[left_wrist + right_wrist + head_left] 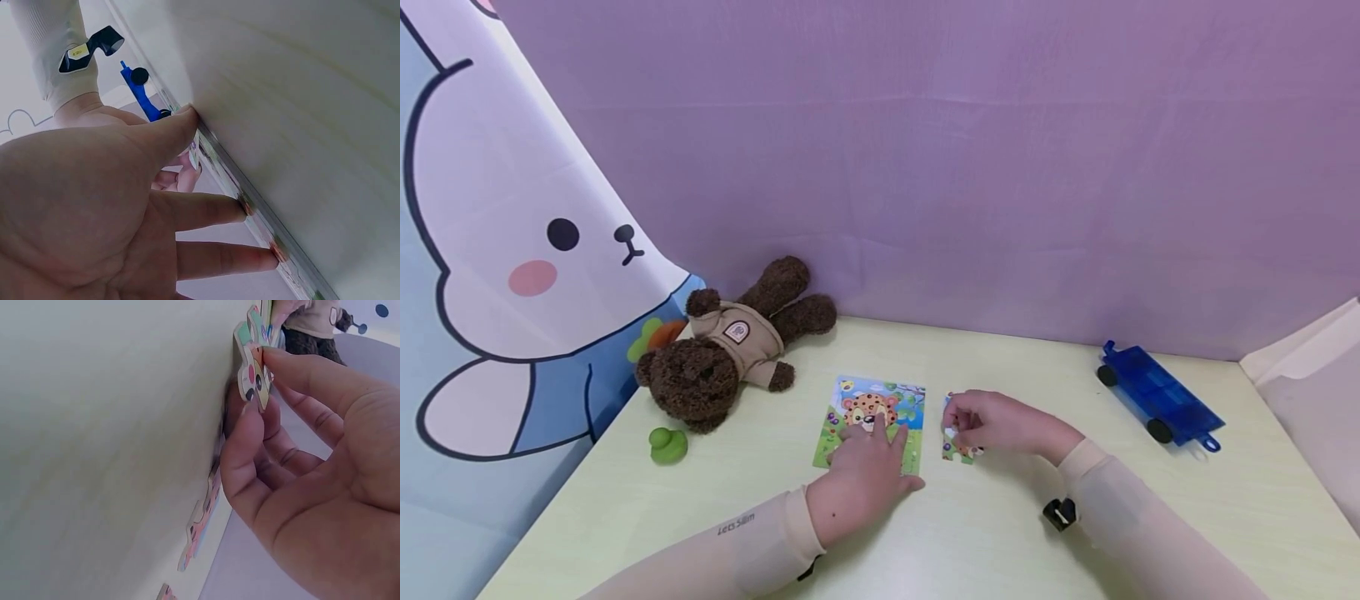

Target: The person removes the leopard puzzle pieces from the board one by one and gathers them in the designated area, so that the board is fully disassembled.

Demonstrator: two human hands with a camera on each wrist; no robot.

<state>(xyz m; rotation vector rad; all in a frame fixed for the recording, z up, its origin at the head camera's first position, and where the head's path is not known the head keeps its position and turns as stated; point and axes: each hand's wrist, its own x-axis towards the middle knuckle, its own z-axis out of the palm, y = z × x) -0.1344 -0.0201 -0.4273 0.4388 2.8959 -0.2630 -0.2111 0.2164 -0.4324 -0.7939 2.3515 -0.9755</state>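
My left hand (861, 479) lies spread over a rectangular picture puzzle (912, 410) showing a spotted leopard cub on grass. In the left wrist view its fingertips (265, 257) rest along the thin puzzle. Just right of it, my right hand (1003, 423) pinches a jigsaw piece (253, 378) between thumb and fingers, tilted up from the table in the right wrist view. Part of the cub's face is printed on this piece. Other loose pieces (201, 528) lie flat beyond the right hand, mostly hidden behind it in the head view.
A brown teddy bear (748, 337) in a beige shirt lies at the back left. A small green toy duck (667, 446) sits in front of it. On the right stands a blue toy wagon (1161, 392) with black wheels. A purple cloth (962, 167) hangs behind the table.
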